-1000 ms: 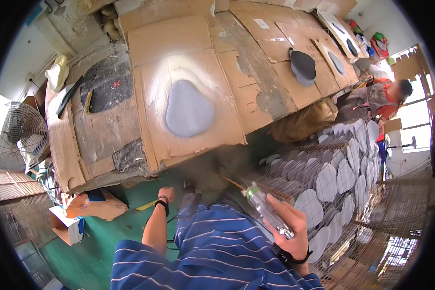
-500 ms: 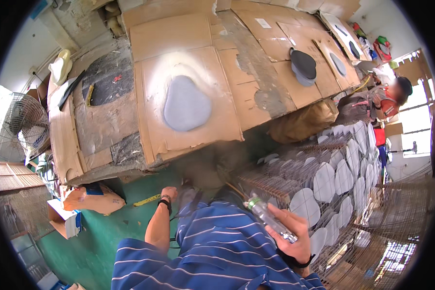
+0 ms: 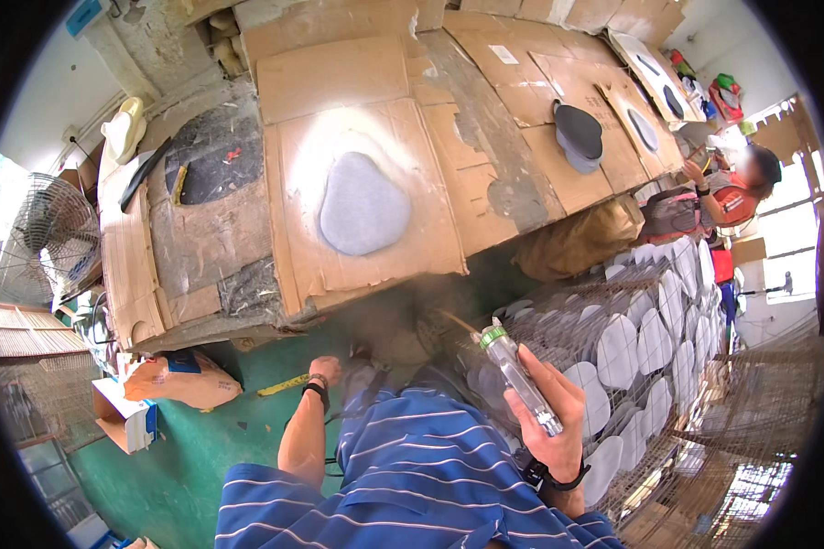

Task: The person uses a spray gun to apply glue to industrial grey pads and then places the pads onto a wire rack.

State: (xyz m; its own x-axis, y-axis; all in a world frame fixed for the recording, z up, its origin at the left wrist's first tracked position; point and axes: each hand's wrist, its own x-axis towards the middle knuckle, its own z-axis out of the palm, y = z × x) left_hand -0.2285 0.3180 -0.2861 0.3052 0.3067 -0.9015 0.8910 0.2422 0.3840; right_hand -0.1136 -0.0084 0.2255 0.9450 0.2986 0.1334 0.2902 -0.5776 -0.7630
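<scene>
Leftmost, well off from the pad (image 3: 364, 206), is a fan (image 3: 50, 210). Next, beyond the pad's left side, the bench (image 3: 211, 247) carries a black strip (image 3: 145, 174) and a yellow stick (image 3: 179, 183); neither seems in use. On the floor, below and left of the pad, lie a box (image 3: 124, 416) and a parcel (image 3: 183, 382).

The left hand (image 3: 325, 369) hangs lower than the pad and slightly to its left. It looks curled, but whether its grip holds anything I cannot tell.

The pad itself lies flat on cardboard (image 3: 293, 238), untouched by either hand. Its grey face looks even; a white haze marks the cardboard around its upper edge. I would judge spraying here well under way, perhaps finished on this face, though whether the coat is complete does not show.

Below and right of the pad, well apart from it, the right hand (image 3: 554, 412) has its grip closed around a clear tool (image 3: 522, 375) with a green collar.

Farther right of the pad, a rack (image 3: 627, 274) bears many similar pale pieces (image 3: 618, 343), probably part of the same batch; which are treated cannot be told. Above these, also right of the pad, a dark piece (image 3: 578, 131) rests over a grey one, apparently a separate stage. Rightmost from the pad is a co-worker (image 3: 734, 201).
</scene>
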